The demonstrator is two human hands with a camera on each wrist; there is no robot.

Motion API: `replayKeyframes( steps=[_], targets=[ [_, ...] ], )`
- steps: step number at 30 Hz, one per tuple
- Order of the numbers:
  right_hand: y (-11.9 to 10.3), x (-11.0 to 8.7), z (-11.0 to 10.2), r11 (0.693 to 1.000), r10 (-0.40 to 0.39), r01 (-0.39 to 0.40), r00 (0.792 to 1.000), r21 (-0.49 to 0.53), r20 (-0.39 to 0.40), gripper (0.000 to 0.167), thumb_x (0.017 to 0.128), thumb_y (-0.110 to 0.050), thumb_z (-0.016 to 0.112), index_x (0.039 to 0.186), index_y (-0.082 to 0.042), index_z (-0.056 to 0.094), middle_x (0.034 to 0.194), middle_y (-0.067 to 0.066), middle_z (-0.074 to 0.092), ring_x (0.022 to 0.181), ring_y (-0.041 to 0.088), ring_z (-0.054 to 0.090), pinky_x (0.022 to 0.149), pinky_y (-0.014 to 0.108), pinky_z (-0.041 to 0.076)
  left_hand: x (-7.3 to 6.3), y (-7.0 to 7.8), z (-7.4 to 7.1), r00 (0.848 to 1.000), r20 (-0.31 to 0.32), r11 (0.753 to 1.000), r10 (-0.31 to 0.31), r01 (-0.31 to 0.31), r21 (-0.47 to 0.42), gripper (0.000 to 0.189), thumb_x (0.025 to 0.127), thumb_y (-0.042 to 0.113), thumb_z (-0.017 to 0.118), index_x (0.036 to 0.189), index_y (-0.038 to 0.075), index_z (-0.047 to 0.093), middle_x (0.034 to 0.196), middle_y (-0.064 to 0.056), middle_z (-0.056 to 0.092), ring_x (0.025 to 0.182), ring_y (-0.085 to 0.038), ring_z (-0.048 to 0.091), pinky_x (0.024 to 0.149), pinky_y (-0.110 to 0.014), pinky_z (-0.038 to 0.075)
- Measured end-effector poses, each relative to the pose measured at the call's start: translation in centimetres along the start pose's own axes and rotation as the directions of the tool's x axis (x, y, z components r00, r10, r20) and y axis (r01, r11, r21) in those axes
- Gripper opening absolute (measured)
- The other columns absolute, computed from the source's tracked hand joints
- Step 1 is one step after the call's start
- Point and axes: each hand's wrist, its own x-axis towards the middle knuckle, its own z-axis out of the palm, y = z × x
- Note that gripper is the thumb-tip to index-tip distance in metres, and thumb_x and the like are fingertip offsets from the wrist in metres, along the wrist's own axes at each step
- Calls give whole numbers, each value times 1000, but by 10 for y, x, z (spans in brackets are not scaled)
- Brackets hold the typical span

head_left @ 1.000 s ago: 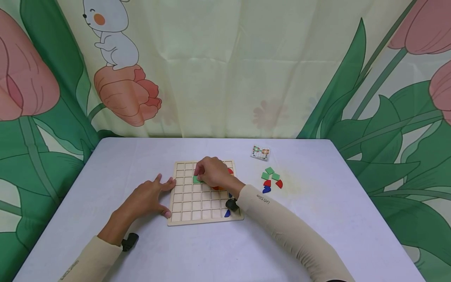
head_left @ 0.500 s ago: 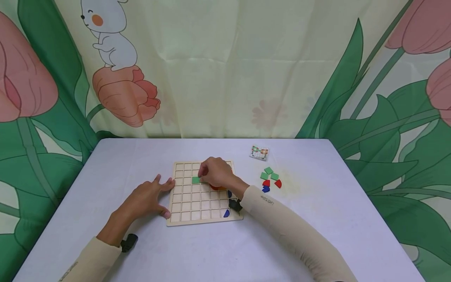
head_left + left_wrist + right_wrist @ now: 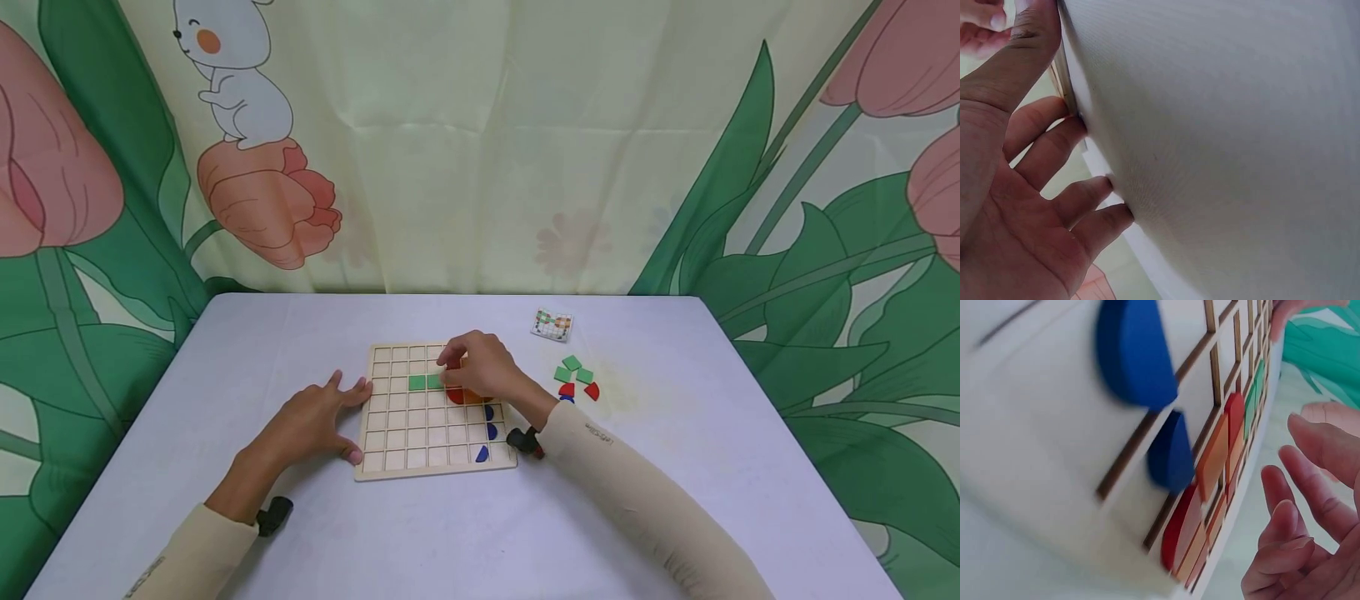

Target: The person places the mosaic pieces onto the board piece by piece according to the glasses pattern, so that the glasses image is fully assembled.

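A wooden grid board [image 3: 393,439] lies on the white table. Along its left edge my left hand [image 3: 311,421] rests with fingers spread; in the left wrist view the fingertips [image 3: 1124,214] touch down by the board's edge. My right hand [image 3: 480,368] is over the board's upper right, fingers loosely bent and holding nothing in the right wrist view. Two green square tiles [image 3: 417,382] sit side by side in the grid, just left of its fingers. Red [image 3: 455,397] and orange pieces [image 3: 1214,461] are partly hidden beneath this hand. Blue rounded pieces [image 3: 482,454] lie along the right side.
Right of the board, several loose green tiles [image 3: 572,363], red pieces [image 3: 592,391] and a partly hidden blue piece [image 3: 567,399] lie on the tablecloth [image 3: 660,433]. A small printed pattern card [image 3: 552,325] is behind them. A printed curtain [image 3: 480,167] hangs past the far edge.
My right hand has moved right, its fingers loosening, and a second green tile shows beside the first. More blue and orange pieces are uncovered. The left hand stays at the board's edge.
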Motion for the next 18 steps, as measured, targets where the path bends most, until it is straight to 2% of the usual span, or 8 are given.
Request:
replayKeyframes(
  steps=[10,18],
  targets=[
    [23,-18,-22,996,87,-86,996,26,-36,15,92,-23,86,106,-20,82,104,-6,76,101,19,62,78,30,54,1,-1,1,1000,-2,1000,4,-4,6,121,54,49,101,158,17,49,160,-45,34,133,-64,54,103,-66,52],
    [45,-36,-39,994,105,-104,992,23,-74,16,90,-21,87,105,-18,83,101,-1,75,89,22,61,70,31,50,1,-3,2,1000,-12,1000,24,-24,10,121,55,49,100,159,16,49,159,-46,36,130,-64,56,102,-65,53]
  ],
)
